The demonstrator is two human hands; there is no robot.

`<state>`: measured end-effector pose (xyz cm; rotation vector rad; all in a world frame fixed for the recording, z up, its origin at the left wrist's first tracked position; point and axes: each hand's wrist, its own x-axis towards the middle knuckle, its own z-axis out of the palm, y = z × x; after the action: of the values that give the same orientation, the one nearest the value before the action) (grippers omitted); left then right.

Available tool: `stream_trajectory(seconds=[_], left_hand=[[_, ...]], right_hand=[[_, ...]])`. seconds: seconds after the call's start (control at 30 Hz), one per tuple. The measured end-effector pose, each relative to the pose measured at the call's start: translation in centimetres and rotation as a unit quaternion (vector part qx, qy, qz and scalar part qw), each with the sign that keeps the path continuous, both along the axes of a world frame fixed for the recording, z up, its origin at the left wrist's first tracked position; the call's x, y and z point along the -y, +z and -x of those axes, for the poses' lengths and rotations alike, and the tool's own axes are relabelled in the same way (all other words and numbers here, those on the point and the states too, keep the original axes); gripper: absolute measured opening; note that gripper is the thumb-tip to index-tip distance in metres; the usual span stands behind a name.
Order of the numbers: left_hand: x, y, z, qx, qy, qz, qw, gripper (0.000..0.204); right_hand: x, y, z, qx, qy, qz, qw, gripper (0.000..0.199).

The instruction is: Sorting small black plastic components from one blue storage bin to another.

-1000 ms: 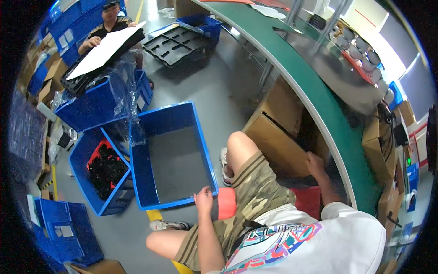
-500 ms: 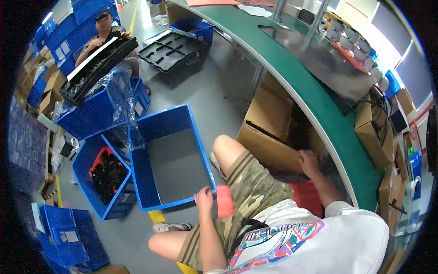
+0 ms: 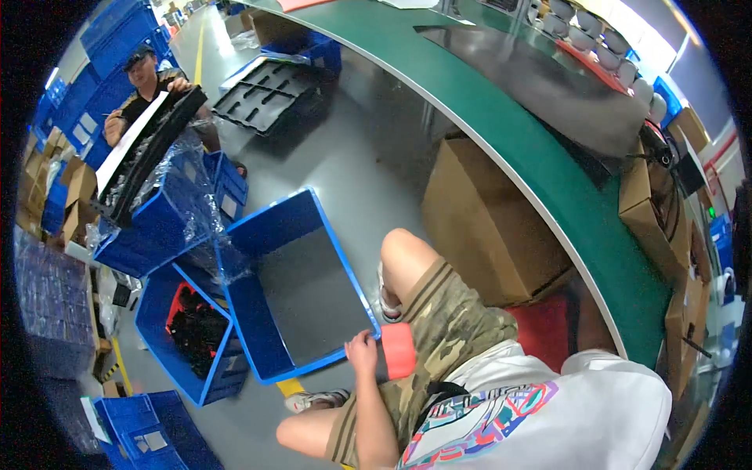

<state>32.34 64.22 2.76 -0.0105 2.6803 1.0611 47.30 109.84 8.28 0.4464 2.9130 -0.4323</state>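
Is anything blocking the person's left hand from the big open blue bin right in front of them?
Nothing visible does. The left hand is right at the near rim of the blue bin, its fingers seemingly touching it. Some clear plastic hangs by the bin's far left corner, away from that hand.

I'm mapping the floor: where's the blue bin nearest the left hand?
In the head view, the blue bin is left of centre, between the bin of black parts and the left hand.

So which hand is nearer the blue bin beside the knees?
Left. The left hand is at the near rim of the blue bin. The right hand is out of view; the right sleeve is farther off.
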Motion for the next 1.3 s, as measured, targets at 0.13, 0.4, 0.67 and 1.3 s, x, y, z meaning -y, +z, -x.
stream_trajectory(seconds=[0.13,0.4,0.67,1.3], left_hand=[[-0.5,-0.9,0.1,-0.018,-0.007,0.015,1.000,0.023],[0.1,0.6,0.5,-0.012,-0.044,0.040,0.998,0.024],[-1.2,0.9,-2.3,-0.032,-0.077,0.135,0.987,0.027],[0.7,1.8,-6.5,0.111,0.009,-0.034,0.993,0.030]], right_hand=[[0.1,-2.9,-3.2,0.099,-0.015,0.037,0.994,0.040],[6.3,-3.4,2.1,0.258,0.027,0.284,0.923,0.035],[16.3,16.6,14.7,0.237,0.253,-0.086,0.934,0.023],[29.5,2.7,12.5,0.225,0.435,0.317,0.812,0.035]])
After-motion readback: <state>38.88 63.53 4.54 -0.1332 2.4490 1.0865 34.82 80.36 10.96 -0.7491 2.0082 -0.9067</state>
